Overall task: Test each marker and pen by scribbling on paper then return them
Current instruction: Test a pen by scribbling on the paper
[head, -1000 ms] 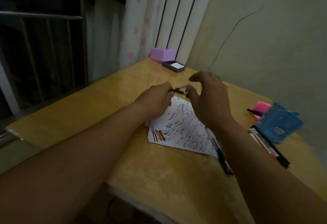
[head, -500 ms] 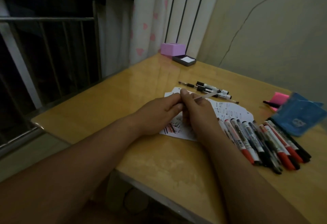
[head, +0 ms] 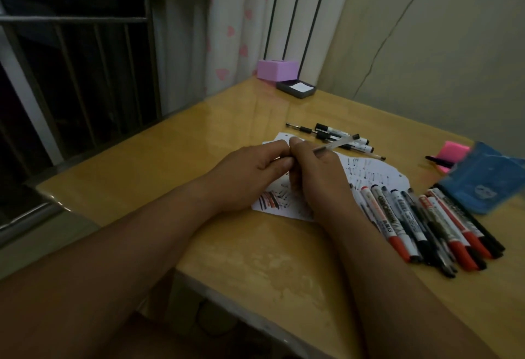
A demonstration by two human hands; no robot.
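Right hand (head: 315,177): fingers curled round a clear pen (head: 335,143). Left hand (head: 250,171): fingers pinching its near end above the paper (head: 369,168), evidently working the cap.

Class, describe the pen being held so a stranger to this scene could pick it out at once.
Start at the wooden table, then the scribbled paper on it. There the right hand grips a pen: the only one off the table, its pale see-through barrel slanting up to a dark end.
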